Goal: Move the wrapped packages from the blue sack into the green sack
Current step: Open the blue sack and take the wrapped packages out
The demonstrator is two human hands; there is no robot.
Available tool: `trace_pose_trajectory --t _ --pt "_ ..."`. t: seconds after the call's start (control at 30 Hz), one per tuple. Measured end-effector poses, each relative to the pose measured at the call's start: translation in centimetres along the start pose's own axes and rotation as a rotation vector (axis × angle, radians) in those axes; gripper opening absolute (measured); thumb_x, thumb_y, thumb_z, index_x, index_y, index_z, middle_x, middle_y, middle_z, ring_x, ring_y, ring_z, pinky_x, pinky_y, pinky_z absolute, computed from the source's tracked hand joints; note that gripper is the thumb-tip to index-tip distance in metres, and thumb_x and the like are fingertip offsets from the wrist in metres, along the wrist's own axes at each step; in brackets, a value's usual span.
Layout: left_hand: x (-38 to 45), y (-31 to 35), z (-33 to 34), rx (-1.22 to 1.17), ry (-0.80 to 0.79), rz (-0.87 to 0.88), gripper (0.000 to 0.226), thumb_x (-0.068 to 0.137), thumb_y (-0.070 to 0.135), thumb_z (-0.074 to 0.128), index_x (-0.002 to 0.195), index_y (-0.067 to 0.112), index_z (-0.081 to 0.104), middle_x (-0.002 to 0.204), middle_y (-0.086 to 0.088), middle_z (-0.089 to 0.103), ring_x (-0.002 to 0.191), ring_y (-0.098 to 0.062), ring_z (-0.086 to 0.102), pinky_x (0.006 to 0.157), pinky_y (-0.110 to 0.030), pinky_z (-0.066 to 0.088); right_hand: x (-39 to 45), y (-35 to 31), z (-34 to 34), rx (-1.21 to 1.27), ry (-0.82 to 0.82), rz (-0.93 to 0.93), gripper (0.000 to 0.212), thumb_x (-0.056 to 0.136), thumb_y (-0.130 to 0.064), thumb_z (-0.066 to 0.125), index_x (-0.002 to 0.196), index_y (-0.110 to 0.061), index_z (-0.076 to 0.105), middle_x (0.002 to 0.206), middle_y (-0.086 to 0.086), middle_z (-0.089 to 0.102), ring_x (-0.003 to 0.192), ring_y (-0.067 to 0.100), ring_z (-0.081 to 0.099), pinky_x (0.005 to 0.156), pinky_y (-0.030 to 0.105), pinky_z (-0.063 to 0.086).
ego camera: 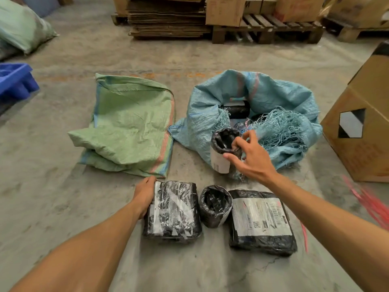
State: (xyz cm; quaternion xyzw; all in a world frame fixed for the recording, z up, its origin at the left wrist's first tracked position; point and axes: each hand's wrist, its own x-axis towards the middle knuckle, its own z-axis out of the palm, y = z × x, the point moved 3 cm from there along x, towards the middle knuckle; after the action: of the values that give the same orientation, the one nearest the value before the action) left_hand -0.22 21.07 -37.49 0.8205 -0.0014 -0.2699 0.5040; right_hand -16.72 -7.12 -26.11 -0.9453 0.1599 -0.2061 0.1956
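On the concrete floor point(63, 197) two woven sacks lie side by side: the green sack point(130, 127) on the left, flat and folded over on itself at its near end, and the blue sack point(263, 108) on the right, slumped open with a frayed rim of loose threads. Inside the blue sack's mouth a dark wrapped package point(236, 108) is partly visible. The right hand point(250, 157) reaches to the near edge of the blue sack and holds a black cylindrical package point(223, 148) with a white label, thumb and curled fingers around its upper end; the package stands roughly upright at the sack's near edge. Nearer the person, three more wrapped packages sit in a row on the floor. The left one is a blocky black package point(174, 209) crossed with clear tape, and the left hand point(145, 196) rests against its left side, fingers curved around its far left corner. Just to its right stands a small black roll-shaped package point(214, 205), and right of that lies a flat black package with a shipping label point(261, 220) facing up. A large cardboard box point(362, 127) stands at the right, a blue plastic crate point(14, 81) at the far left, and wooden pallets point(267, 30) stacked with cardboard line the far side.
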Motion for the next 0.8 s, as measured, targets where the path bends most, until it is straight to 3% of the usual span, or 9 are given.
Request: trace_pose_trajectory --t 0.1,0.2,0.27,0.4,0.47,0.57,0.63,0.7,0.8 --pt "0.4 -0.1 0.1 0.054 -0.011 0.014 0.033 0.097 0.036 0.036 0.097 0.012 0.060 0.094 -0.010 0.061 0.084 -0.023 0.053 0.079 -0.037 0.041 -0.9 -1.1 0.2 0.091 0.058 -0.063 0.043 0.086 -0.064 0.048 0.090 -0.021 0.044 0.103 0.003 0.039 0.074 0.018 0.056 0.058 0.032 0.057" --pt "1.2 -1.3 0.1 0.107 -0.026 -0.010 0.066 0.087 0.059 0.036 0.122 0.006 0.054 0.115 -0.018 0.062 0.106 -0.032 0.059 0.096 -0.046 0.045 -1.0 -1.7 1.7 0.082 -0.129 -0.080 0.042 0.086 -0.063 0.051 0.092 -0.022 0.045 0.104 0.001 0.040 0.077 0.018 0.053 0.062 0.032 0.050" --pt "1.3 -2.3 0.3 0.134 -0.018 -0.002 0.082 0.079 0.068 0.035 0.127 0.002 0.050 0.125 -0.023 0.057 0.116 -0.038 0.055 0.102 -0.051 0.044 -0.9 -1.7 3.0 0.050 -0.260 -0.052 0.039 0.088 -0.059 0.056 0.094 -0.022 0.045 0.106 0.000 0.040 0.078 0.019 0.053 0.068 0.037 0.050" --pt "0.0 -1.9 0.8 0.298 0.026 0.068 0.050 0.095 0.047 0.032 0.108 0.004 0.052 0.118 -0.023 0.056 0.103 -0.034 0.054 0.094 -0.048 0.043 -0.9 -1.0 3.9 0.075 -0.324 -0.004 0.040 0.086 -0.058 0.059 0.096 -0.021 0.048 0.106 0.001 0.042 0.082 0.021 0.055 0.077 0.042 0.052" --pt "0.0 -1.8 1.1 0.420 0.050 0.076 0.039 0.097 0.044 0.033 0.110 0.014 0.054 0.124 -0.014 0.052 0.107 -0.032 0.053 0.101 -0.049 0.044 -1.2 -0.7 3.6 0.064 -0.369 -0.013 0.044 0.082 -0.061 0.058 0.092 -0.019 0.051 0.103 0.000 0.041 0.081 0.021 0.055 0.074 0.038 0.051" --pt "0.4 -1.2 1.3 0.520 0.062 0.089 0.033 0.100 0.038 0.034 0.112 0.015 0.054 0.119 -0.014 0.056 0.101 -0.031 0.059 0.097 -0.052 0.049 -2.1 -0.1 2.9 -0.003 -0.524 0.001 0.045 0.086 -0.062 0.056 0.093 -0.017 0.050 0.106 0.001 0.039 0.076 0.013 0.049 0.073 0.032 0.044" --pt "0.0 -0.2 1.7 0.645 0.058 0.106 0.028 0.101 0.032 0.036 0.112 0.015 0.055 0.121 -0.012 0.055 0.110 -0.029 0.054 0.103 -0.051 0.043 -2.8 0.4 2.5 0.051 -0.600 0.060 0.044 0.089 -0.064 0.052 0.101 -0.022 0.052 0.115 0.000 0.039 0.089 0.012 0.052 0.083 0.031 0.043" --pt "-0.6 1.4 2.1 0.715 0.071 0.143 0.017 0.101 0.030 0.042 0.109 0.022 0.053 0.121 -0.003 0.051 0.119 -0.025 0.047 0.109 -0.050 0.035 -2.8 0.4 1.8 0.191 -0.551 0.093 0.043 0.088 -0.067 0.047 0.108 -0.030 0.054 0.123 -0.002 0.040 0.105 0.014 0.052 0.093 0.033 0.041" --pt "-1.3 5.6 3.1 0.643 0.163 0.333 0.011 0.099 0.032 0.048 0.102 0.024 0.056 0.114 0.002 0.056 0.107 -0.019 0.053 0.101 -0.046 0.043 -1.1 0.8 0.7 0.200 -0.413 0.067 0.044 0.091 -0.065 0.040 0.118 -0.032 0.051 0.129 -0.002 0.047 0.111 0.012 0.051 0.099 0.037 0.045"
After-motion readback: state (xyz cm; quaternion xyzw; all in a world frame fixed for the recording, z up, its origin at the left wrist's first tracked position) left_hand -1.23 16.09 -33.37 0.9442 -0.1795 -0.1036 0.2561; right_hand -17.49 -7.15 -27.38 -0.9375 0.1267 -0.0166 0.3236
